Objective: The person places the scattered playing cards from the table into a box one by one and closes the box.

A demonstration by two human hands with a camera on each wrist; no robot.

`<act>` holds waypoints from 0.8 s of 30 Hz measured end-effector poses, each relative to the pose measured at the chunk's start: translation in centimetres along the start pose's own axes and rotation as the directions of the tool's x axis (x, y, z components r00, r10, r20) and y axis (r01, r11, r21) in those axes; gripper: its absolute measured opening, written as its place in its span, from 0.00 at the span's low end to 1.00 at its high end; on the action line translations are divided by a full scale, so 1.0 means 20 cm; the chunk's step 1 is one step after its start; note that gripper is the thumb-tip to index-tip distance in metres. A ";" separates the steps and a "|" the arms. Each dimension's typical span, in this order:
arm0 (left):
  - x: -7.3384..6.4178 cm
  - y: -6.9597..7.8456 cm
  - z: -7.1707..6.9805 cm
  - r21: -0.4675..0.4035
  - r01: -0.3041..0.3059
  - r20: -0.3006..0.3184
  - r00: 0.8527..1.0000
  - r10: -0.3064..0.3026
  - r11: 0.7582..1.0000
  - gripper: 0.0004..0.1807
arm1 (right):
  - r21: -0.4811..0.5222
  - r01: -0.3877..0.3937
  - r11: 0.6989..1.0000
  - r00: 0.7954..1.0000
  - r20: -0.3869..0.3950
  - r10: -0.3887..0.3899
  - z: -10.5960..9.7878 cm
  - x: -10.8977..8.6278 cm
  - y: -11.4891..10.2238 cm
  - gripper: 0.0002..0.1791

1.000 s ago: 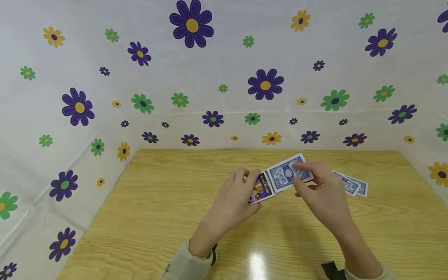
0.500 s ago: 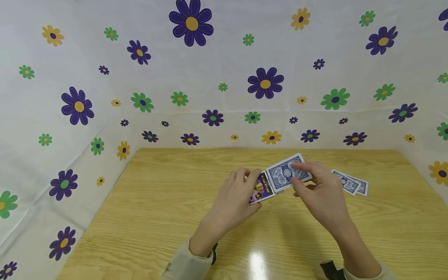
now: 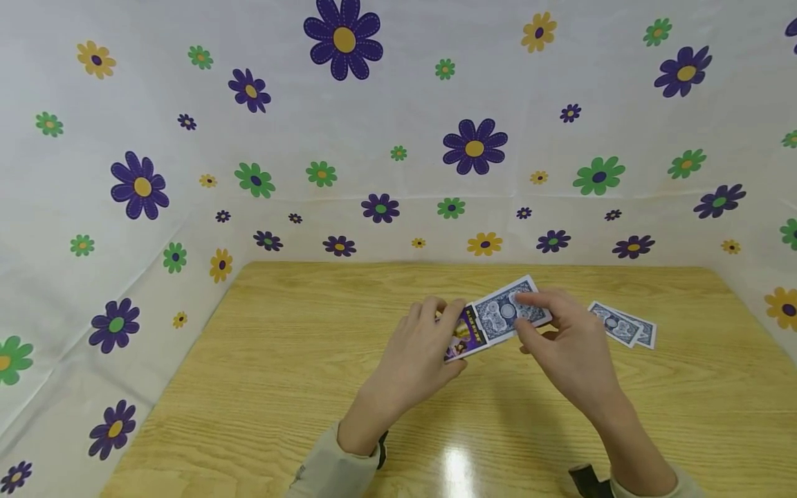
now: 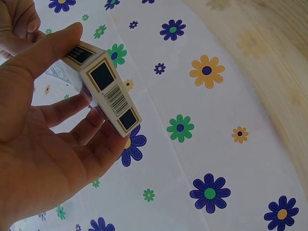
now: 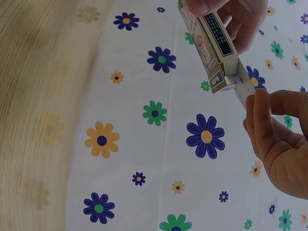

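Note:
My left hand (image 3: 407, 363) grips a playing card box (image 3: 462, 339) with a purple picture on its face, thumb on one narrow edge and fingers on the other. The left wrist view shows the box's closed end with a barcode (image 4: 117, 99). My right hand (image 3: 575, 360) pinches blue-backed playing cards (image 3: 496, 317) between thumb and fingers. Their near end lies right at the box's open mouth, in line with it. In the right wrist view, the card's pale face (image 5: 246, 91) runs from the box mouth, beside a small flap (image 5: 225, 85), to my right fingertips.
Behind my right hand, two blue-backed playing cards (image 3: 616, 325) lie overlapping on the wooden table (image 3: 280, 360). A white cloth with printed flowers (image 3: 398, 104) hangs behind the table and along both sides.
The cards in my right hand have slid slightly left, closing the narrow gap at the box's mouth. My left hand and the box have stayed almost still.

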State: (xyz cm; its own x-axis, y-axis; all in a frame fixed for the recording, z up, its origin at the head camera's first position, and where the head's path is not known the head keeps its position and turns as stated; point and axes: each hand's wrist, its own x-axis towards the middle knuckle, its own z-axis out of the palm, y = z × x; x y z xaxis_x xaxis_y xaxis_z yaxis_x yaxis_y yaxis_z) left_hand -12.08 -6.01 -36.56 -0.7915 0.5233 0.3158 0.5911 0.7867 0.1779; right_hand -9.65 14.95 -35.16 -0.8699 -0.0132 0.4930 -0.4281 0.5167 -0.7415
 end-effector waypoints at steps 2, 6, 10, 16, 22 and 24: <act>0.00 0.00 0.00 -0.002 0.001 0.002 1.000 -0.001 1.000 0.46 | 0.001 -0.003 1.000 1.000 0.002 0.003 0.00 0.00 0.00 0.17; 0.00 0.00 0.00 -0.004 0.003 0.007 1.000 -0.003 1.000 0.46 | 0.013 -0.008 1.000 1.000 0.009 0.008 0.00 0.00 0.00 0.17; 0.00 0.00 0.00 -0.003 0.004 0.010 1.000 -0.004 1.000 0.46 | 0.035 -0.002 0.999 1.000 0.016 0.002 0.01 0.00 0.00 0.15; 0.00 0.00 0.00 0.003 0.005 0.013 1.000 -0.005 1.000 0.46 | 0.027 0.002 1.000 0.998 0.055 -0.004 0.01 -0.01 0.00 0.14; 0.00 0.00 0.00 -0.002 0.006 0.018 1.000 -0.006 1.000 0.45 | -0.001 -0.001 1.000 0.997 0.083 0.001 0.01 -0.01 0.00 0.15; 0.00 0.00 0.00 -0.008 0.010 0.022 1.000 -0.010 1.000 0.45 | 0.006 -0.004 1.000 0.996 0.084 0.003 0.01 -0.01 0.00 0.16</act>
State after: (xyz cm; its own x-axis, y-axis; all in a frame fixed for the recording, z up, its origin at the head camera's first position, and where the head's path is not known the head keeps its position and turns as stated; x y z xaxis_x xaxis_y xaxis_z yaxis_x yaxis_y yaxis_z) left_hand -12.06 -6.00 -36.48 -0.8008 0.5223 0.2929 0.5840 0.7894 0.1890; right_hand -9.52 14.74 -35.39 -0.8889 -0.0833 0.4506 -0.4261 0.5117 -0.7460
